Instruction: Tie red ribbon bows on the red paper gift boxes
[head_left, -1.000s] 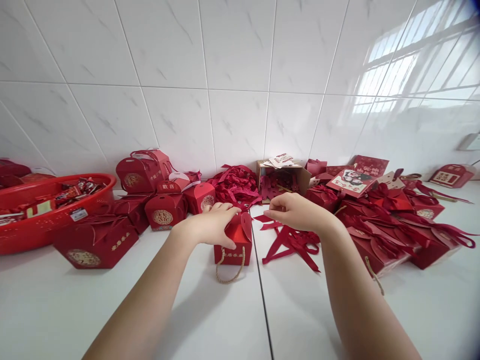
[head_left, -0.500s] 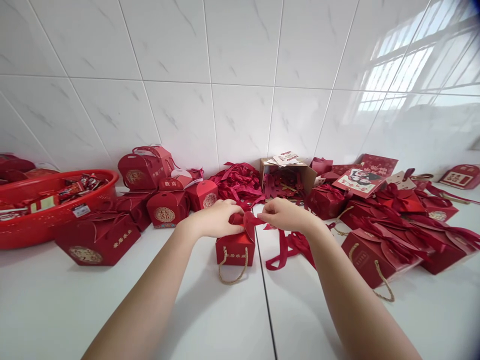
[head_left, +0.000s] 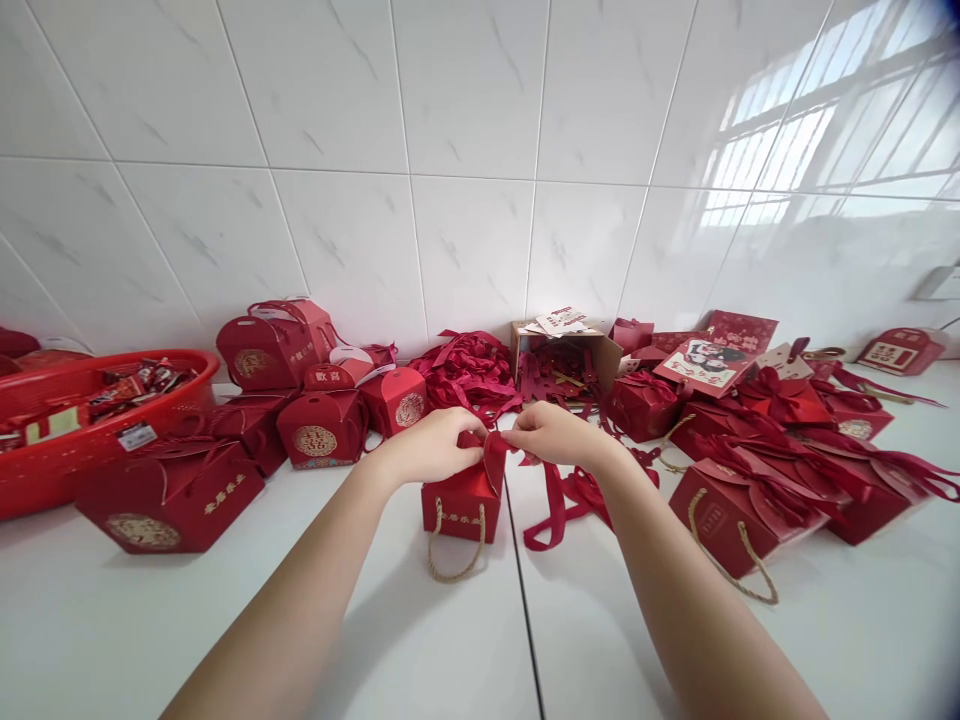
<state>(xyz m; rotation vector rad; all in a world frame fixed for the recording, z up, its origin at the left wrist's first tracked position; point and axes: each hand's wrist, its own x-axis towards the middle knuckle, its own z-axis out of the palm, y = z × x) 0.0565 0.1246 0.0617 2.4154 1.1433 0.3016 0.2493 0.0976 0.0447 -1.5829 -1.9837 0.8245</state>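
A small red gift box (head_left: 459, 506) with gold lettering and a rope handle stands on the white counter in front of me. My left hand (head_left: 427, 446) rests on its top left, fingers closed on the upper flaps. My right hand (head_left: 550, 434) pinches a thin red ribbon (head_left: 553, 494) at the box's rounded top flap; the ribbon trails down to the right onto the counter.
A red plastic basket (head_left: 45, 470) of wrapped sweets sits at the left. Finished red boxes (head_left: 322, 425) stand behind it. A heap of ribbons (head_left: 469, 368), an open cardboard carton (head_left: 568, 355) and several flat and folded red boxes (head_left: 757, 490) fill the back and right.
My right hand has come left from the ribbon pile to the box top, carrying a ribbon. My left hand has stayed on the box. The flap now stands between both hands.
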